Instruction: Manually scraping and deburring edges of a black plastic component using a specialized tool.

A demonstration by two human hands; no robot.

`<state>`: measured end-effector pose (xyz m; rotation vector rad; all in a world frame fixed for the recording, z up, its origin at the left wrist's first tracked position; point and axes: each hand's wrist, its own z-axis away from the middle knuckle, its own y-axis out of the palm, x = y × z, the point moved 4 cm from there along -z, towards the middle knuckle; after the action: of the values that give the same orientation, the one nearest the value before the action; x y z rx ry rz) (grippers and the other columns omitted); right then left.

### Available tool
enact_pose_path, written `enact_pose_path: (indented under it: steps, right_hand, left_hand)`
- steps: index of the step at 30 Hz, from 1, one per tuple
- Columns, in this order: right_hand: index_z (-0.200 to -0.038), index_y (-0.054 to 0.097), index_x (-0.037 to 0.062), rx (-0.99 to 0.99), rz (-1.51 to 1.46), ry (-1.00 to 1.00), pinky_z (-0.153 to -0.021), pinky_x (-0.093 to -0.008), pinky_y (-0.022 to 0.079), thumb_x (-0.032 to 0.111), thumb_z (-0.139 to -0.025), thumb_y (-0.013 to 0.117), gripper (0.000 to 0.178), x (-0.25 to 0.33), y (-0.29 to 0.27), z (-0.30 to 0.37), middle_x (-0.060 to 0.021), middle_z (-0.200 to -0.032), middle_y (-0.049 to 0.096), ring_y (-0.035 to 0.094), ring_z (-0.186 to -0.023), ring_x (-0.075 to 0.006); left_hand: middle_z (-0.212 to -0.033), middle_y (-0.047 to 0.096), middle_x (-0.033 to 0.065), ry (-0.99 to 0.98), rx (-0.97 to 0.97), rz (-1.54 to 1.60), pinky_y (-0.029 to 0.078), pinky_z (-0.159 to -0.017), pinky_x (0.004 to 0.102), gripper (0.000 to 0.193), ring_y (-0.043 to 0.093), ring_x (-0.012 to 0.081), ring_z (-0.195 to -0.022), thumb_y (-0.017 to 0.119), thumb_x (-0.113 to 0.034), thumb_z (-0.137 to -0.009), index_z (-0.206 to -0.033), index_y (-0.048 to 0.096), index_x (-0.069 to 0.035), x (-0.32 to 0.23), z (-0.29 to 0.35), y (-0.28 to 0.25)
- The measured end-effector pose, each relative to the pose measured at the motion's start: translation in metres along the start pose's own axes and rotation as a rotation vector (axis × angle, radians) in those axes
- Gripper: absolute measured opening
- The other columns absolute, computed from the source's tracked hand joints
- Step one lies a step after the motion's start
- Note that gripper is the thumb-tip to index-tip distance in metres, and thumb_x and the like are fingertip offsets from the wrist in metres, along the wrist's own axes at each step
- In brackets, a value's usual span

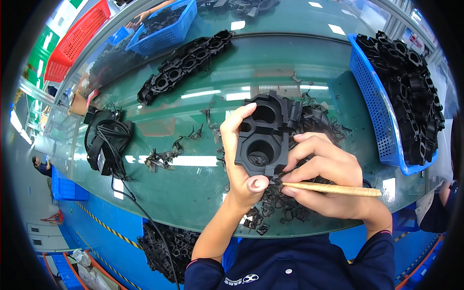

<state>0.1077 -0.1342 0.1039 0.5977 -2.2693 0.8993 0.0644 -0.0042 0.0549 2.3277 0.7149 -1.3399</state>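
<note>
My left hand (238, 159) is wrapped round a black moulded plastic part (267, 133) with two large round holes, held up above the green tabletop. Its thumb lies along the part's near corner. In my right hand (328, 176) is a slim tool with a tan wrapped handle (338, 188), pinched between thumb and fingers. The tool's tip meets the near edge of the part, though my fingers and the part hide most of it. Black plastic scraps (290, 208) lie beneath and around both hands.
A blue basket (379, 111) full of black parts stands at right. Joined black parts (186, 65) lie at the far left. A bundle of black cable (111, 135) sits at left, its cord trailing over the near edge. Another blue basket (164, 34) and a red basket (77, 41) stand beyond.
</note>
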Motion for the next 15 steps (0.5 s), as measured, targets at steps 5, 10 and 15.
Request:
enact_pose_path:
  steps: [5, 10, 15]
  right_hand:
    - [-0.078, 0.063, 0.0046, 0.026, -0.053, 0.047, -0.078, -0.0335, 0.043, 0.001, -0.064, 0.074, 0.018, -0.001, -0.002, 0.000, -0.0067, -0.084, 0.060, 0.058, -0.079, -0.0230]
    - [-0.078, 0.062, 0.0046, 0.034, -0.028, 0.037, -0.078, -0.0339, 0.043, 0.001, -0.063, 0.074, 0.019, -0.001, -0.001, 0.000, -0.0066, -0.084, 0.059, 0.057, -0.079, -0.0239]
    - [-0.076, 0.061, 0.0033, -0.038, 0.216, -0.118, -0.084, -0.0408, 0.044, 0.003, -0.060, 0.071, 0.019, 0.001, 0.009, 0.005, -0.0061, -0.081, 0.055, 0.056, -0.074, -0.0215]
  left_hand:
    - [-0.113, 0.045, 0.0146, -0.003, -0.003, 0.006, 0.050, -0.079, 0.0319, 0.120, 0.054, 0.0205, -0.095, 0.030, -0.093, -0.053, -0.124, 0.035, 0.004, 0.001, 0.001, 0.000]
    - [-0.114, 0.045, 0.0132, 0.045, 0.016, -0.022, 0.047, -0.082, 0.0319, 0.118, 0.051, 0.0195, -0.100, 0.031, -0.092, -0.054, -0.123, 0.036, 0.003, 0.000, 0.001, -0.001]
    - [-0.114, 0.045, 0.0130, 0.034, 0.009, -0.103, 0.047, -0.083, 0.0321, 0.116, 0.051, 0.0194, -0.100, 0.031, -0.091, -0.056, -0.123, 0.036, 0.003, 0.001, 0.002, -0.001]
